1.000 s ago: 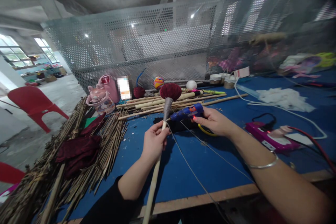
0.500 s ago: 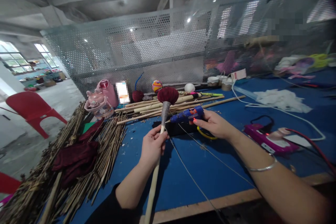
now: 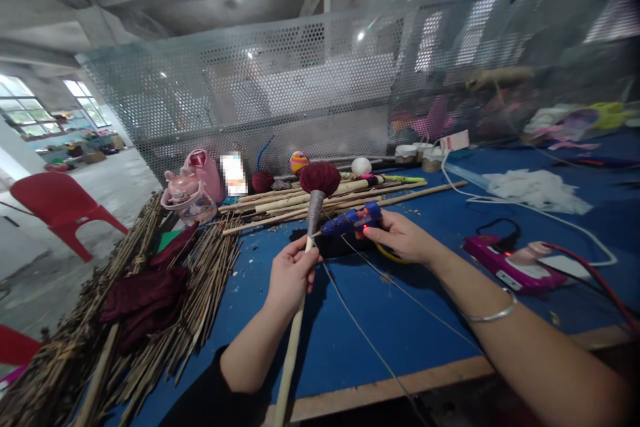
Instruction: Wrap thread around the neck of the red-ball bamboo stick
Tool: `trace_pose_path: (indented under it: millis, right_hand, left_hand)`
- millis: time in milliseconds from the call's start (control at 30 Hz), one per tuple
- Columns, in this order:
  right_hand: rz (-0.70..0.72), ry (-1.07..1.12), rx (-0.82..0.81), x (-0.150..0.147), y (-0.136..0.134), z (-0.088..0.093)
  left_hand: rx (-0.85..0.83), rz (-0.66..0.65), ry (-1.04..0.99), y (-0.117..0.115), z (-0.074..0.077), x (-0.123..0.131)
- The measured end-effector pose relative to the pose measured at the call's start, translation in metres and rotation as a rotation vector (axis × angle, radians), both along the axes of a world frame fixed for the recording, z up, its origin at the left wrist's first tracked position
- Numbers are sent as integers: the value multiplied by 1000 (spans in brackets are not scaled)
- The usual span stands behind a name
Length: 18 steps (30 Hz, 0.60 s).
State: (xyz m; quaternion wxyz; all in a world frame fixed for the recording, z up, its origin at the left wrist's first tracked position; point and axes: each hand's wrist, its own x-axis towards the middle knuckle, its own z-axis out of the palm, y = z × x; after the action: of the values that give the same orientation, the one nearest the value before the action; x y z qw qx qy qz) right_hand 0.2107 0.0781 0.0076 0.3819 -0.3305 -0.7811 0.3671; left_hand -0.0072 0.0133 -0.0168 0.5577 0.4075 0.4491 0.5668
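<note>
A pale wooden stick (image 3: 293, 347) slants up from the table's front edge, with my left hand (image 3: 294, 273) closed around it. Its top carries a dark red fuzzy ball (image 3: 320, 179), and grey cord (image 3: 315, 210) is wrapped below the ball. My right hand (image 3: 407, 237) grips a blue glue gun (image 3: 353, 219), whose tip is at the lower end of the wrapping, just above my left fingers. A thin loose cord (image 3: 363, 330) runs from near the stick to the front edge.
Bundled twigs (image 3: 200, 307) and dark red cloth (image 3: 145, 300) lie at the left. Wooden sticks (image 3: 280, 203) lie behind my hands. A magenta power strip (image 3: 515, 267) and white fabric (image 3: 540, 192) are on the right. A perforated metal screen (image 3: 300, 87) stands behind.
My right hand and the glue gun have shifted slightly left, towards the stick. My left hand holds the stick in nearly the same place.
</note>
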Motion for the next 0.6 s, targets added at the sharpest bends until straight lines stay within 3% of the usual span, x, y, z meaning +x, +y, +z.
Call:
trace_pose_path:
  millis: [200, 300, 367, 433, 533, 600]
  right_hand:
    - [-52, -87, 65, 10, 5, 1]
    - [-140, -19, 56, 17, 8, -1]
    - [-299, 86, 116, 22, 12, -2]
    - [-544, 193, 236, 31, 21, 2]
    - [-886, 199, 318, 54, 43, 19]
    - [-927, 147, 289, 71, 59, 34]
  left_hand:
    - [5, 4, 0, 0, -1, -1]
    - [-1, 15, 9, 1, -2, -1]
    - [-2, 12, 12, 1, -2, -1]
    - [-1, 11, 13, 1, -3, -1]
    - [3, 4, 16, 1, -2, 0]
    - [7, -5, 14, 0, -1, 0]
